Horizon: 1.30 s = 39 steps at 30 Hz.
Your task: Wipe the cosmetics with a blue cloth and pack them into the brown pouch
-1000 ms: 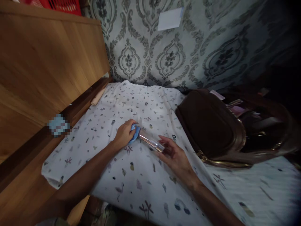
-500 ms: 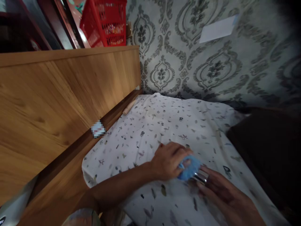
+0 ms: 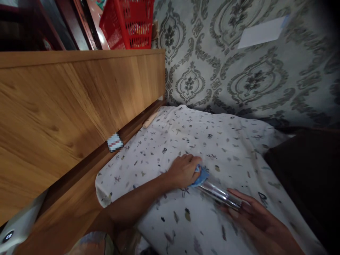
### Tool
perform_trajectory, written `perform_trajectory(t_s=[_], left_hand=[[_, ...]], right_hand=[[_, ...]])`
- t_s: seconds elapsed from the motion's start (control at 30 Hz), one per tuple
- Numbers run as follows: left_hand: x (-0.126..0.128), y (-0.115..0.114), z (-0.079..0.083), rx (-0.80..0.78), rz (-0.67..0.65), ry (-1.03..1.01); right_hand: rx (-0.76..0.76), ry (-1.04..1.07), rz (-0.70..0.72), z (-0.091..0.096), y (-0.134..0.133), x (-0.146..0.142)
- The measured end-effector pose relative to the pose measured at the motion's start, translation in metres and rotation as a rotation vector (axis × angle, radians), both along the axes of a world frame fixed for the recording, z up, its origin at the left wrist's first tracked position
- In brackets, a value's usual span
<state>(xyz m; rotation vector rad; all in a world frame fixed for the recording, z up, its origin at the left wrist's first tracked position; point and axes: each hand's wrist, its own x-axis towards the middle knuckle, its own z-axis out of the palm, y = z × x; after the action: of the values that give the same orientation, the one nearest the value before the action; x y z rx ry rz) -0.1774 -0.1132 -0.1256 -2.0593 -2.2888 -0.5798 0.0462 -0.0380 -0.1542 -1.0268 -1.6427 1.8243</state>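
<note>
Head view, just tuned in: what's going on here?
A person's left hand holds a blue cloth against one end of a shiny silver tube, while the right hand grips the other end. Both hands are over a white patterned sheet. A beige rod-like object lies at the sheet's edge, beside a wooden panel, and a dark brown object is at the picture's right.

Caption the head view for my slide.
Left hand holds blue cloth at one end of a shiny tube, right hand at the other.
</note>
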Motion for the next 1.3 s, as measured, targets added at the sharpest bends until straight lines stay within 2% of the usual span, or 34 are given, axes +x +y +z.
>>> perform_trajectory(t_s=[0.17,0.27,0.33,0.47,0.53,0.57,0.63,0.73,0.8,0.9,1.0,1.13,1.3], left_hand=[[-0.004,-0.004,0.011,-0.077,0.213,-0.042],[-0.006,-0.006,0.013,-0.107,0.283,-0.111],[-0.009,-0.006,0.013,-0.057,0.288,-0.15],[-0.013,-0.008,0.016,0.219,0.292,-0.231],[-0.007,-0.01,0.019,0.388,0.233,-0.281],[-0.001,-0.011,0.02,0.464,0.161,-0.295],[0.016,-0.014,0.021,0.526,-0.085,-0.28],[0.04,-0.014,0.016,0.376,-0.474,-0.149],[0.048,-0.013,0.015,0.245,-0.554,-0.066],[0.04,-0.012,0.022,0.109,-0.499,-0.035],[0.02,-0.013,0.033,-0.04,-0.45,-0.064],[-0.008,-0.016,0.043,-0.269,-0.389,-0.213],[-0.035,-0.018,0.047,-0.374,-0.371,-0.346]], right_hand=[[0.039,-0.038,-0.018,0.017,-0.006,0.0],[0.093,0.021,-0.047,0.023,-0.011,0.001],[0.123,0.053,-0.029,0.024,-0.013,0.001],[0.155,0.138,-0.017,0.023,-0.013,0.002],[0.154,0.176,-0.007,0.022,-0.013,0.002],[0.154,0.191,0.002,0.022,-0.013,0.001],[0.165,0.216,0.02,0.02,-0.013,0.001],[0.209,0.224,0.048,0.016,-0.013,0.001],[0.236,0.232,0.067,0.014,-0.013,0.001],[0.259,0.225,0.09,0.014,-0.013,0.001],[0.288,0.203,0.09,0.015,-0.012,0.001],[0.301,0.184,0.073,0.014,-0.009,0.003],[0.297,0.158,0.083,0.013,-0.005,0.007]])
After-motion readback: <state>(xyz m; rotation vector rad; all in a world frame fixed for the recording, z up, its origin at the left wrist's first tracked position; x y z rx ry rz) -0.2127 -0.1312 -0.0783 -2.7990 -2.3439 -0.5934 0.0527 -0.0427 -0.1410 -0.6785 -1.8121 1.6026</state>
